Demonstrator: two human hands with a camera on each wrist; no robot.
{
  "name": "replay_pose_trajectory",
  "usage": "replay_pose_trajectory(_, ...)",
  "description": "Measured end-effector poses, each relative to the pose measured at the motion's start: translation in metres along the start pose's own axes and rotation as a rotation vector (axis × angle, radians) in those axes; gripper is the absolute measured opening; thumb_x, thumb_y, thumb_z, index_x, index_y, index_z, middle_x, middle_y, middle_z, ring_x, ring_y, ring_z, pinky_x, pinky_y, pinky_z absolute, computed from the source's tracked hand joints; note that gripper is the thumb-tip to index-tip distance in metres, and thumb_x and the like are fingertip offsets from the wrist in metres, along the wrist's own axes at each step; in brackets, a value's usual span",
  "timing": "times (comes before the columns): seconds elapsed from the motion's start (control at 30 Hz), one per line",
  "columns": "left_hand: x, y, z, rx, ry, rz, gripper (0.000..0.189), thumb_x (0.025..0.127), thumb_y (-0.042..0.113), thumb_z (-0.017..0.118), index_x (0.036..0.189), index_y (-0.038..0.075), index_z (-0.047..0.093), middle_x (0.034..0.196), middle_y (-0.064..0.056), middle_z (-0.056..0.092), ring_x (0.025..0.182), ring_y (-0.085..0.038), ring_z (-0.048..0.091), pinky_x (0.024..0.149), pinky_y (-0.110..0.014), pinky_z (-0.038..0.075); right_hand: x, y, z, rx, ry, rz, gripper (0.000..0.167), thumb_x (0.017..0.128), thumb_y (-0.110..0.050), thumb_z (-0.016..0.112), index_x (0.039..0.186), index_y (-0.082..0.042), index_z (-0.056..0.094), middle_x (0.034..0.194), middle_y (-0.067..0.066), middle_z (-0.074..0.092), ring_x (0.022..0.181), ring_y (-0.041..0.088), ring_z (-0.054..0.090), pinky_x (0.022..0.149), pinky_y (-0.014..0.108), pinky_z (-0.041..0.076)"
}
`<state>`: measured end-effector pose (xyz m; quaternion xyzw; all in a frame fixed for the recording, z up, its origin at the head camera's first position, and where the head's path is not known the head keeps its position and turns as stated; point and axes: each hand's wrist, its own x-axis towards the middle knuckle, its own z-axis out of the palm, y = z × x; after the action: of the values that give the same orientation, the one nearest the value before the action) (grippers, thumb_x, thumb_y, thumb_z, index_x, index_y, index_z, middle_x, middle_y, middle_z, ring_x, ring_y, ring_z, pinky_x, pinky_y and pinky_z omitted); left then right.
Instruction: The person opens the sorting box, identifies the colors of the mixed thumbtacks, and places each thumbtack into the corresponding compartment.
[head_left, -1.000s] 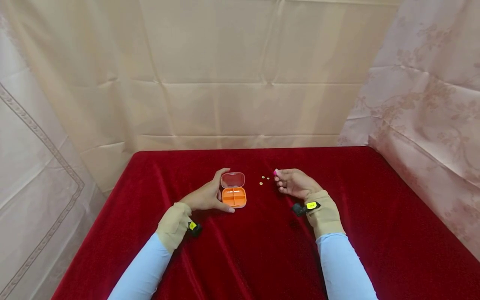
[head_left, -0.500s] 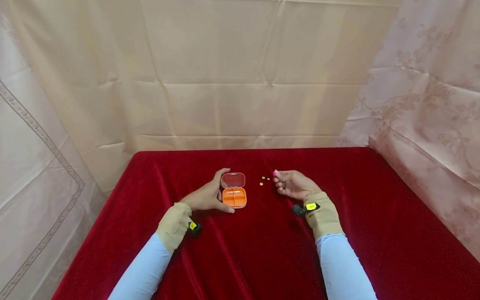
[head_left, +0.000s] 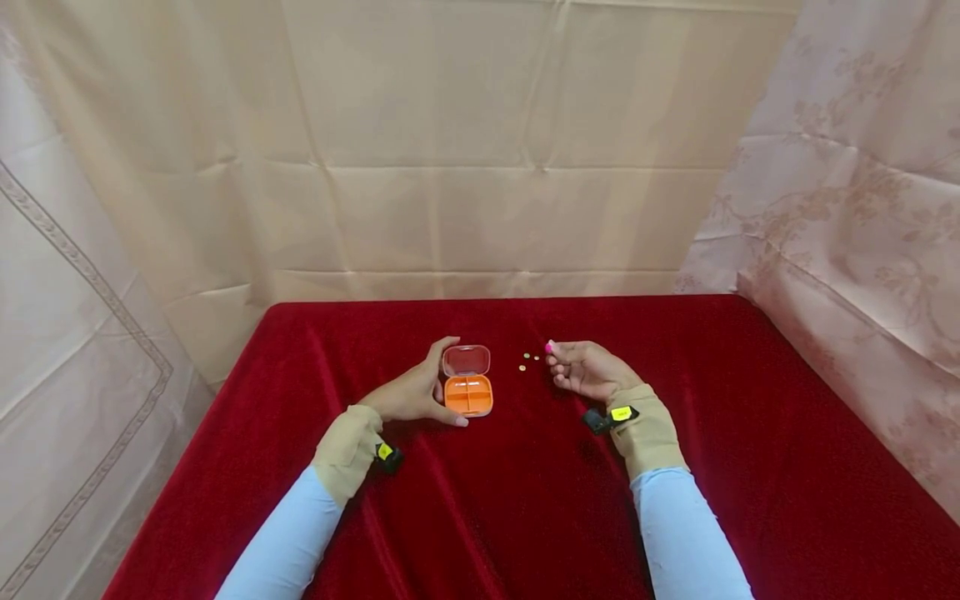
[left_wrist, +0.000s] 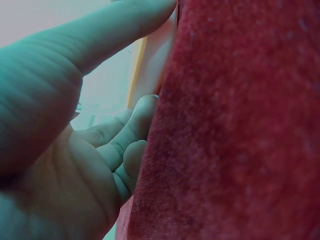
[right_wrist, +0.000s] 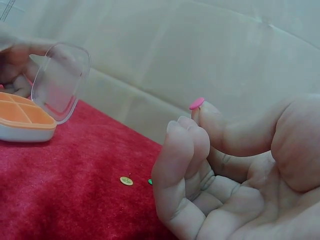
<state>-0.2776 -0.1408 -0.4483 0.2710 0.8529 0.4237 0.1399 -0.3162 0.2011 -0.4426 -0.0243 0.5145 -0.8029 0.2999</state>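
An orange pill box with four-way dividers stands on the red cloth, its clear lid tipped back. My left hand holds the box from its left side, thumb at the near edge and fingers toward the back. In the left wrist view the white box wall shows beyond the thumb. My right hand pinches a small pink button between thumb and index finger, above the cloth. Left of it lie a yellow button, a green button and a small pale one.
A red velvet cloth covers the table. Beige curtains hang behind it, with pale patterned cloth on the right and white cloth on the left.
My right hand has shifted very slightly toward me and to the left, still pinching the pink button. The left hand, the pill box and the loose buttons stay put.
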Motion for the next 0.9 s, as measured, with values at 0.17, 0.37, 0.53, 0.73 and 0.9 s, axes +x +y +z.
replay_pose_trajectory(0.17, 0.0001, 0.0002, 0.0006, -0.007, 0.001, 0.002, 0.127, 0.073, 0.025, 0.096, 0.16, 0.014, 0.005, 0.118, -0.009, 0.058, 0.08, -0.019, 0.059, 0.074, -0.031, 0.051, 0.0013, 0.0008, 0.0002, -0.006, 0.005, 0.003, 0.029, 0.11, -0.006, 0.043, 0.094, -0.007, 0.067, 0.081, 0.005, 0.062, 0.071, 0.012, 0.056, 0.064, 0.023, 0.049)
replay_pose_trajectory(0.37, 0.0, 0.0022, 0.0009, -0.03, 0.001, 0.006, 0.126, 0.073, 0.022, 0.096, 0.16, 0.014, 0.005, 0.125, -0.01, 0.057, 0.083, -0.019, 0.059, 0.077, -0.031, 0.051, 0.0008, 0.0005, 0.0002, -0.009, -0.017, -0.004, 0.028, 0.11, -0.006, 0.042, 0.096, -0.005, 0.066, 0.082, 0.005, 0.062, 0.071, 0.012, 0.056, 0.064, 0.023, 0.049)
replay_pose_trajectory(0.53, -0.0002, 0.0023, 0.0011, -0.026, -0.001, 0.007, 0.126, 0.074, 0.023, 0.096, 0.16, 0.015, 0.004, 0.122, -0.01, 0.058, 0.08, -0.018, 0.058, 0.074, -0.03, 0.051, 0.0, 0.0003, 0.0021, -0.01, -0.035, -0.009, 0.028, 0.11, -0.005, 0.043, 0.096, -0.004, 0.067, 0.082, 0.005, 0.062, 0.071, 0.012, 0.056, 0.064, 0.023, 0.049)
replay_pose_trajectory(0.73, -0.0012, 0.0022, -0.0004, -0.001, -0.006, -0.006, 0.126, 0.074, 0.026, 0.096, 0.16, 0.017, 0.004, 0.117, -0.008, 0.057, 0.081, -0.019, 0.058, 0.074, -0.031, 0.051, 0.0009, 0.0006, 0.0043, -0.023, -0.03, -0.003, 0.029, 0.11, -0.006, 0.043, 0.094, -0.006, 0.067, 0.081, 0.005, 0.062, 0.071, 0.011, 0.056, 0.064, 0.023, 0.049)
replay_pose_trajectory(0.9, -0.0012, 0.0017, -0.0024, 0.019, -0.006, 0.008, 0.125, 0.075, 0.026, 0.095, 0.16, 0.014, 0.005, 0.117, -0.008, 0.057, 0.084, -0.02, 0.059, 0.075, -0.031, 0.052, 0.0017, 0.0008, 0.0048, -0.029, -0.032, -0.001, 0.027, 0.11, -0.005, 0.043, 0.096, -0.006, 0.067, 0.082, 0.005, 0.062, 0.071, 0.011, 0.055, 0.065, 0.023, 0.049)
